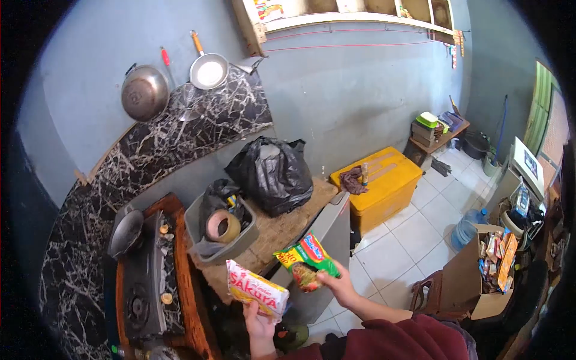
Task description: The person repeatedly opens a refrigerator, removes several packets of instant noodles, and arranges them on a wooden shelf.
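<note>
My left hand [259,324] grips a white and yellow instant noodle packet [257,290] marked "Sakura" by its lower edge. In my right hand [341,284] is a green and yellow instant noodle packet [306,262], pinched at its right side. Both packets are held up side by side, a small gap between them, with their printed fronts facing me. Behind them lies a brown mat-like cover [270,237] on top of a grey cabinet or fridge [327,240]. A grey bin [223,255] with a roll of tape [222,226] stands on that cover.
A black plastic bag [270,174] sits behind the bin. To the left is a gas stove [141,288] with a wok [126,233]. A yellow box [384,189] stands on the tiled floor; a carton of packets [489,270] is at right. Pans [209,71] hang on the wall.
</note>
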The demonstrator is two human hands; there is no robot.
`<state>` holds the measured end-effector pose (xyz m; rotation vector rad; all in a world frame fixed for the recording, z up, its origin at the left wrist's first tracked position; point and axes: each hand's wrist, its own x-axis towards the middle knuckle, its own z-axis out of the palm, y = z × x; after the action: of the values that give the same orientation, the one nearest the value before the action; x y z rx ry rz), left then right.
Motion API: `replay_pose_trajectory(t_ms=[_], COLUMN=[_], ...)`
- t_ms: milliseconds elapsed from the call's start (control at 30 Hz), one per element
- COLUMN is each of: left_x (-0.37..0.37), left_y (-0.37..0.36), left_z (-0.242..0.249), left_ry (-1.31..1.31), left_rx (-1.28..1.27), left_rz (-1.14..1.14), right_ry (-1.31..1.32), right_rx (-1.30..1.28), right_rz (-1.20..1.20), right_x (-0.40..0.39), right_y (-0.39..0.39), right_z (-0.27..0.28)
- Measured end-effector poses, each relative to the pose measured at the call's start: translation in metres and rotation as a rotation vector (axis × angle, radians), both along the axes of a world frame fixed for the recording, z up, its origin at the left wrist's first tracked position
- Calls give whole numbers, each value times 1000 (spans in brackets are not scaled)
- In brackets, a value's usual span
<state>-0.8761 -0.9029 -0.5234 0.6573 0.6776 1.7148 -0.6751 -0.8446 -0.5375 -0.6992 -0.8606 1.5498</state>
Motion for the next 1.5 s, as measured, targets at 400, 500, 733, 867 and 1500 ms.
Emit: replay_pose_trajectory(t_ms=[400, 500, 733, 867, 1500], left_x=[251, 322, 468, 510, 506], left_y=[186, 257, 373, 437, 817], left_z=[50, 82, 162, 199, 547], left_ry=[-161, -275, -160, -94, 1340], left_rx=[-7, 186, 452, 546, 729], left_rz=[-450, -429, -269, -344, 731], right_ry=[220, 269, 246, -22, -620], right_rx=[148, 200, 346, 476, 939], right_rz=[-720, -627, -450, -374, -405], right_x=[264, 335, 435, 463, 512], right_y=[120, 152, 223, 292, 692], right_z=[54, 89, 159, 207, 538])
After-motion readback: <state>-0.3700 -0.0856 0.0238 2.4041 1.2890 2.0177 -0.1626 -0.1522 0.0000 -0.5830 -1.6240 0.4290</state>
